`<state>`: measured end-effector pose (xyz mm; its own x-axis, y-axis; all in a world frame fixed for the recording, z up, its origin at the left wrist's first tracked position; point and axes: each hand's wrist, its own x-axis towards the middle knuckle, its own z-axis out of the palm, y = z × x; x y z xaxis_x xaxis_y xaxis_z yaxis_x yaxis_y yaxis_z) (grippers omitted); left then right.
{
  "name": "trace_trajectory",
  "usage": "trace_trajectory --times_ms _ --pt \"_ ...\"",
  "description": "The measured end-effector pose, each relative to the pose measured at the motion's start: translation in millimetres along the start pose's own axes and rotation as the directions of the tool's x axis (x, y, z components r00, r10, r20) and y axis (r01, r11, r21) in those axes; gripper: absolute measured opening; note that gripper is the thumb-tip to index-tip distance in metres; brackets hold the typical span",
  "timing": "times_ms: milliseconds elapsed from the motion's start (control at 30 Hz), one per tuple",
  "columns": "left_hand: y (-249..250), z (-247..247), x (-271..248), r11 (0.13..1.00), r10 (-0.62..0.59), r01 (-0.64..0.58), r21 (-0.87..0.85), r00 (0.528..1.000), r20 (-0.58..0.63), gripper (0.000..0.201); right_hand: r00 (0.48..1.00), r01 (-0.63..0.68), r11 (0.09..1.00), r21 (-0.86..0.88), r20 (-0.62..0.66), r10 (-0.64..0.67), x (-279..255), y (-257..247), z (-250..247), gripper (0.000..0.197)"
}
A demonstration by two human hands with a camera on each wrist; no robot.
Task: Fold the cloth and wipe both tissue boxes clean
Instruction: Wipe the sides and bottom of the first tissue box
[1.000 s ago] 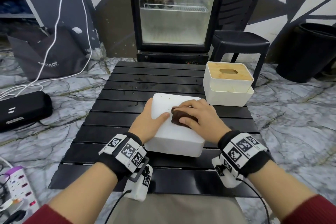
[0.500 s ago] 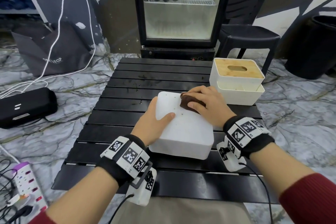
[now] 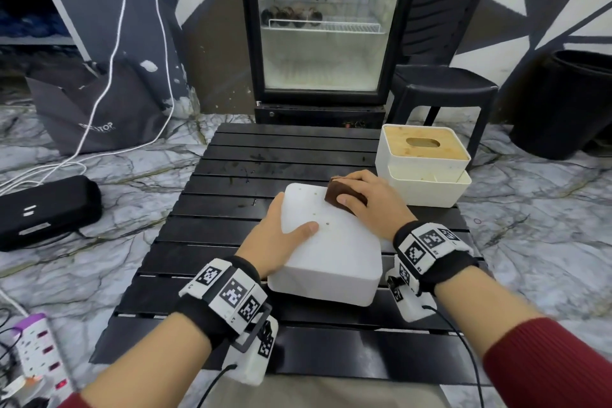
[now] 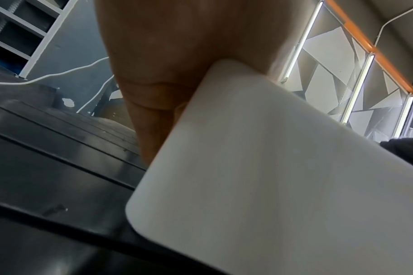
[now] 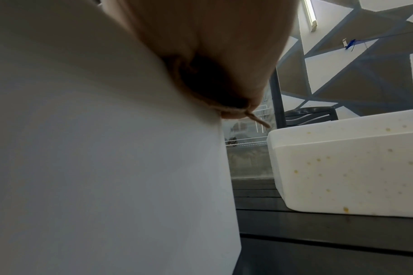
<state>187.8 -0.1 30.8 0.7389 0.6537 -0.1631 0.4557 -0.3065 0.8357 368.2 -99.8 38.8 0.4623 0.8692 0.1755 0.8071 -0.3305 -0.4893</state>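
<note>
A plain white tissue box [image 3: 331, 252] lies in the middle of the black slatted table [image 3: 212, 235], with small specks on its top. My left hand [image 3: 281, 238] grips its left edge, thumb lying on the top, fingers down the side [image 4: 153, 128]. My right hand [image 3: 367, 202] holds a folded dark brown cloth [image 3: 337, 197] pressed onto the box's far right corner. A second white tissue box [image 3: 427, 172] with a wooden slotted lid stands at the table's far right; its side [image 5: 346, 171] shows yellowish spots.
A glass-door fridge [image 3: 321, 26] stands behind the table, with a black chair [image 3: 443, 86] to its right and a black bin [image 3: 569, 106] further right. On the marble floor at left lie a black case [image 3: 43, 209], a dark bag [image 3: 99, 109] and a power strip [image 3: 36, 351].
My right hand has slid the cloth from the middle of the white box's top to its far right corner. The left hand has kept its hold on the box's left edge.
</note>
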Motion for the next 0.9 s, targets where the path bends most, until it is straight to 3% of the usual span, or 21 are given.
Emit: trace_trajectory --times_ms 133,233,367,467,667,833,900 --pt "2 -6 -10 1.0 -0.016 0.016 0.003 0.999 0.031 0.101 0.996 -0.081 0.996 0.03 -0.043 0.083 -6 -1 0 0.037" --pt "-2 -6 -17 0.999 0.02 -0.023 0.044 0.998 0.059 0.072 0.981 -0.18 0.984 0.011 -0.077 0.181 -14 -4 -2 0.038" --pt "-6 -18 -19 0.998 0.019 -0.021 0.053 0.999 0.03 0.112 0.969 -0.242 0.97 -0.018 -0.053 0.241 -32 -4 -13 0.035" --pt "-10 -31 -15 1.0 0.007 -0.006 0.022 0.999 -0.033 0.104 0.969 -0.245 0.968 0.06 0.004 0.246 -51 -1 -26 0.032" --pt "-8 -30 -5 0.999 -0.002 0.008 0.034 0.986 -0.167 0.069 0.999 -0.045 0.993 0.109 0.017 0.043 -78 -13 -39 0.031" --pt "1 -4 -2 0.999 0.019 -0.013 0.044 0.989 -0.144 0.062 0.992 0.113 0.994 -0.006 0.06 -0.113 -95 -29 -22 0.033" --pt "2 1 1 0.998 -0.011 0.021 0.067 0.989 -0.151 0.073 0.985 0.167 0.985 -0.049 0.057 -0.164 -101 -32 -15 0.033"
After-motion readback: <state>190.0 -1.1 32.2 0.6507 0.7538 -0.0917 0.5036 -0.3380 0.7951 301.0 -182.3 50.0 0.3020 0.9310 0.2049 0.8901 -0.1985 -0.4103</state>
